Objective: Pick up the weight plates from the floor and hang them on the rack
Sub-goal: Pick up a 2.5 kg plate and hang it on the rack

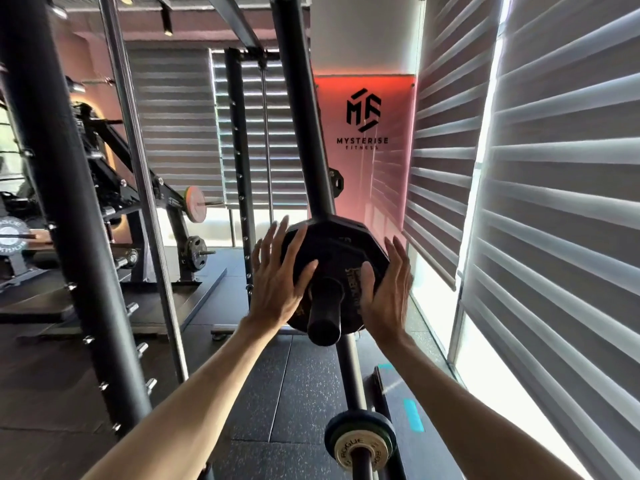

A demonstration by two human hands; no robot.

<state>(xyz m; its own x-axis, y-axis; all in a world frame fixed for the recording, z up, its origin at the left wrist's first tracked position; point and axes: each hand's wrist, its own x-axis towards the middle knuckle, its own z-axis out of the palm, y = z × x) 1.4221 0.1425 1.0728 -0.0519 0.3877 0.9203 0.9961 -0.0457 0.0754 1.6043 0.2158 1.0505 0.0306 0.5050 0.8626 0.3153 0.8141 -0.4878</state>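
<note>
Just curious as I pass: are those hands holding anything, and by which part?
The black weight plate, already on the rack peg. The left hand and right hand press its opposite side edges, fingers straight, thumbs on its front face.

Striped blinds (554, 168) cover the right-hand windows, with daylight glowing between the slats and below the hems. Far blinds (256, 133) hang opposite. Between them a pink wall panel (391, 174), lit red at its top, reads "MYSTERISE FITNESS" under a black logo (363, 110). The floor (277, 393) is dark speckled rubber matting with a teal mark (414, 414). Track lights (166, 20) line the ceiling.
</note>
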